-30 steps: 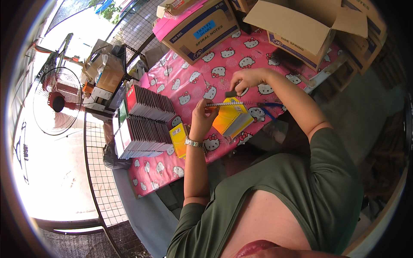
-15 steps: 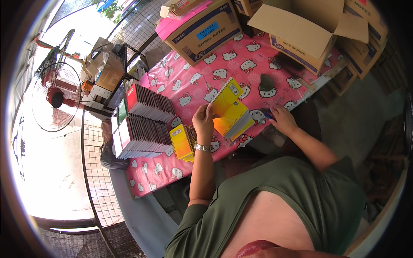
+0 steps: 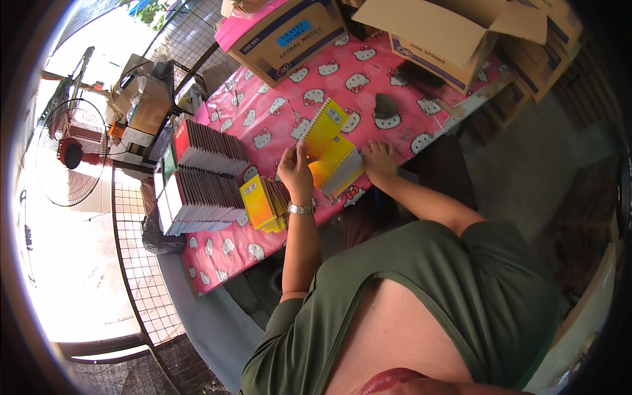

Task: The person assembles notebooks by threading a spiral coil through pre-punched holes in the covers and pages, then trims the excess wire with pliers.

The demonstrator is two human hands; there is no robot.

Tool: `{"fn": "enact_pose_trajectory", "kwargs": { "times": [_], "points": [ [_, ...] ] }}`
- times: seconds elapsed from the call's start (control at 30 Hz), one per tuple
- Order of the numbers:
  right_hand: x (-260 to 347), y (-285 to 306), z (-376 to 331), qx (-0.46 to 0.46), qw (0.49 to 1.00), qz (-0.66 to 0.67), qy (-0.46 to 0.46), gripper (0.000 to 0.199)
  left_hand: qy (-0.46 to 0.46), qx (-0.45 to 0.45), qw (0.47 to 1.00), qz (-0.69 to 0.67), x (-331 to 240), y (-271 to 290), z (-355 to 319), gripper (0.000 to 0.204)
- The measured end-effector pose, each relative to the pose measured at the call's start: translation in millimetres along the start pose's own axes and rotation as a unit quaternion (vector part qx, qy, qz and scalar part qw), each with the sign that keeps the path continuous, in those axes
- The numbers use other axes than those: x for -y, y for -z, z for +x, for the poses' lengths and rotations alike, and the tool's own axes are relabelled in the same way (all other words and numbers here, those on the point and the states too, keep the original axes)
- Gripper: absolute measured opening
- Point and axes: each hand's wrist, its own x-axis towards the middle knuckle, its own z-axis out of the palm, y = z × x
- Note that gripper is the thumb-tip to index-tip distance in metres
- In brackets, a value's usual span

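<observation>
Yellow notebooks (image 3: 332,148) under both hands; open cardboard box (image 3: 454,36) nearby.

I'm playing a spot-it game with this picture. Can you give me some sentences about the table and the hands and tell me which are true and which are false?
1. The left hand touches the yellow spiral notebook. True.
2. The tablecloth is plain blue. False: it is pink with white cartoon cat faces.
3. A stack of yellow notebooks lies beside the left wrist. True.
4. The right hand is lifted high in the air. False: it rests on the table by the notebook.
5. The cardboard box at the far edge is taped shut. False: its flaps are open.
</observation>
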Motion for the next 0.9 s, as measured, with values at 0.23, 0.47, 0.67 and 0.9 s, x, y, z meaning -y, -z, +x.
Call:
{"fn": "enact_pose_trajectory", "kwargs": {
  "times": [0.23, 0.47, 0.67, 0.9],
  "points": [
    [-55, 38, -36, -0.097, 0.917, 0.377, -0.082, 0.032, -0.002, -0.007, 1.000, -0.001, -20, -5, -10, 0.024],
    [-64, 27, -104, 0.074, 0.986, 0.143, -0.046, 0.033, 0.006, -0.002, 1.000, 0.007, -19, -13, -6, 0.023],
    [-77, 54, -64, 0.295, 0.948, -0.024, 0.119, 0.028, -0.026, 0.016, 0.999, -0.017, -9, -12, -15, 0.017],
    [-59, 53, -72, 0.375, 0.875, -0.034, 0.305, 0.031, -0.017, 0.020, 0.999, -0.033, -2, -9, -10, 0.018]
  ]
}}
